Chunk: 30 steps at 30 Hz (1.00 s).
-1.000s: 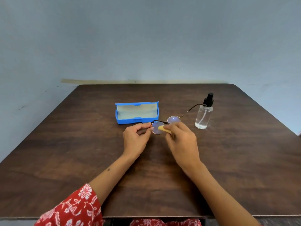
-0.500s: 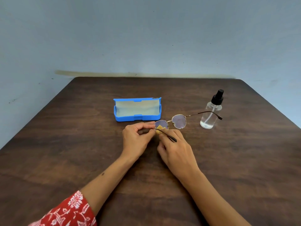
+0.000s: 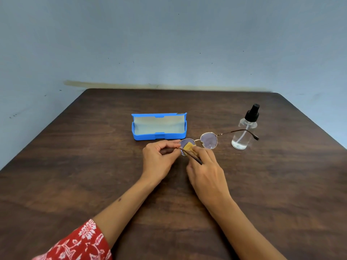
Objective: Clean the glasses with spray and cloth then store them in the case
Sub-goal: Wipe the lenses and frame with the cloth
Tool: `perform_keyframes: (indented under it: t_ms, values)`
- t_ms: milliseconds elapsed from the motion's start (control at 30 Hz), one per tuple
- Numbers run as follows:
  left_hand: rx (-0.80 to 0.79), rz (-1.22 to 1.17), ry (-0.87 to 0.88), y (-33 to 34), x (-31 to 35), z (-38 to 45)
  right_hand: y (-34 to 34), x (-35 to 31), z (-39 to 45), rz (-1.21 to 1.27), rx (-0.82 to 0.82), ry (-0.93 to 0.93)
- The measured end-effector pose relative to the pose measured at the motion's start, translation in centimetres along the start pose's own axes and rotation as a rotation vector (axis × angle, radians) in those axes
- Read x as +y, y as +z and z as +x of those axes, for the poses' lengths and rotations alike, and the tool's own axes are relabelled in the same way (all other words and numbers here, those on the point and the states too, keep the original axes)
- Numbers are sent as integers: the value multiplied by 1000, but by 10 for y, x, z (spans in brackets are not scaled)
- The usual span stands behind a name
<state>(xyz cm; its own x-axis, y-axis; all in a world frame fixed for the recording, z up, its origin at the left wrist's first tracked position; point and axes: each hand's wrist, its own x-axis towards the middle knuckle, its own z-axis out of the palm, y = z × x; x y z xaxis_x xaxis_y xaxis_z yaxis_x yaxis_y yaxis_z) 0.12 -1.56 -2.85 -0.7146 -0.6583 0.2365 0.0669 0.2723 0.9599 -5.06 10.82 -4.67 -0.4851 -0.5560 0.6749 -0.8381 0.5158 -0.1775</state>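
Thin-framed round glasses (image 3: 208, 140) are held just above the dark wooden table, both temples unfolded. My left hand (image 3: 159, 158) pinches the frame at the left lens's outer edge. My right hand (image 3: 204, 169) presses a small yellow cloth (image 3: 188, 147) against the left lens; most of the cloth is hidden under the fingers. One temple lies across my right hand, the other reaches toward the spray bottle (image 3: 244, 132), clear with a black top, standing to the right. The blue case (image 3: 158, 126) lies open just behind my left hand, its pale lining showing.
The brown table (image 3: 93, 166) ends at a pale blue wall at the back; its rounded right rear corner is near the bottle. A red flowered sleeve (image 3: 75, 243) covers my left upper forearm at the bottom edge.
The glasses swung round: the right lens and far temple now point at the bottle, the near temple lies over my right hand. My view has tilted, shifting the whole scene slightly.
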Motion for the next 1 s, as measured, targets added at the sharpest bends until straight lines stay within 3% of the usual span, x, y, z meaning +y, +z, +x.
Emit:
perform_keyframes:
  t_ms: [133, 367, 600, 800, 1000]
  values:
    - [-4, -34, 4, -1, 1, 0, -2, -3, -1, 111, -9, -96]
    - [-14, -46, 43, -1, 1, 0, 2, -1, -3, 102, -110, -49]
    - [31, -81, -4, 1, -2, 1, 0, 0, 0, 21, -18, 71]
    - [17, -91, -4, 0, -1, 0, -1, -4, -2, 58, -39, -47]
    - [33, -43, 8, 0, -2, 0, 0, -2, -1, 19, -30, 37]
